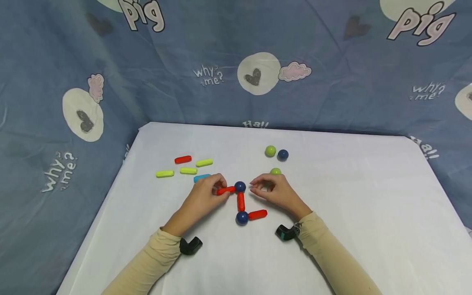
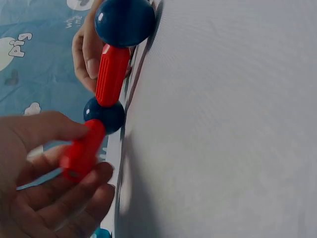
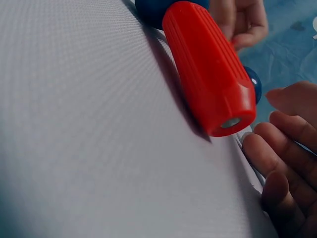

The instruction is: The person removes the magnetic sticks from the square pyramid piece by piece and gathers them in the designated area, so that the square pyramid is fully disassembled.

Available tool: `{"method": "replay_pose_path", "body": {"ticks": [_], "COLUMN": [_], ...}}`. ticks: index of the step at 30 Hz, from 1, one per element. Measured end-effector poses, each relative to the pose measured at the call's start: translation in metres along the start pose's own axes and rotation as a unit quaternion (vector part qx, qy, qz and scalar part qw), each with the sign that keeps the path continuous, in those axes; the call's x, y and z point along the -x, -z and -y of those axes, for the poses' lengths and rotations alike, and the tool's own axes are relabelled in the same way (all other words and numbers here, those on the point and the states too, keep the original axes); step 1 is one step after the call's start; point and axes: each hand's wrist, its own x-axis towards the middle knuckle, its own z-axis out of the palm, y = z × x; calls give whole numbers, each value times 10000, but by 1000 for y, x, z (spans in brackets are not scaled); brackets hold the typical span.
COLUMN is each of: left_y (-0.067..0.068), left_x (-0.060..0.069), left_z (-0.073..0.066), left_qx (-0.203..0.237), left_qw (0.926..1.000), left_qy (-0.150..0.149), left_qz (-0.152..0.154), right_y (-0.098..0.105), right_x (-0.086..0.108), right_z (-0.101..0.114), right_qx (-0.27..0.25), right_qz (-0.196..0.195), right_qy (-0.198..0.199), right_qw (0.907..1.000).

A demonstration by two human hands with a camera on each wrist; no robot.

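Observation:
My left hand (image 1: 206,192) pinches a red rod (image 1: 225,190) between thumb and fingers; the rod's far end meets a dark blue ball (image 1: 240,187). From that ball a second red rod (image 1: 241,201) runs down to a nearer blue ball (image 1: 241,218). A third red rod (image 1: 257,214) sticks out to the right of it, and a metal disc shows in its end in the right wrist view. Just right of the farther ball, my right hand (image 1: 276,190) holds nothing, its fingers loosely bent and apart from the pieces.
Behind my left hand lie several yellow-green rods (image 1: 188,170), a red rod (image 1: 183,159) and a partly covered blue rod (image 1: 201,178). Beyond my right hand are two green balls (image 1: 271,150) and a dark blue ball (image 1: 283,155). A printed blue cloth (image 1: 221,102) hangs behind the white table (image 1: 350,176).

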Motion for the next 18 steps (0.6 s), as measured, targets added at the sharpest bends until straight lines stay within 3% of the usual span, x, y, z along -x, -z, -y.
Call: {"method": "replay_pose_path", "body": {"ticks": [5, 11, 18], "left_y": [-1, -5, -8], "left_x": [1, 1, 1], "left_z": [2, 2, 2], "left_qx": [-99, -38, -112], "left_qw": [9995, 9982, 9969], "left_qy": [66, -242, -477], "left_qz": [286, 550, 620], "right_y": [1, 2, 2], "right_x": [0, -1, 0], "right_z": [1, 4, 4], "right_qx": [-75, -224, -232], "right_qz": [193, 605, 777], "right_qy": [71, 274, 285], "right_qw": [9998, 9975, 9963]}}
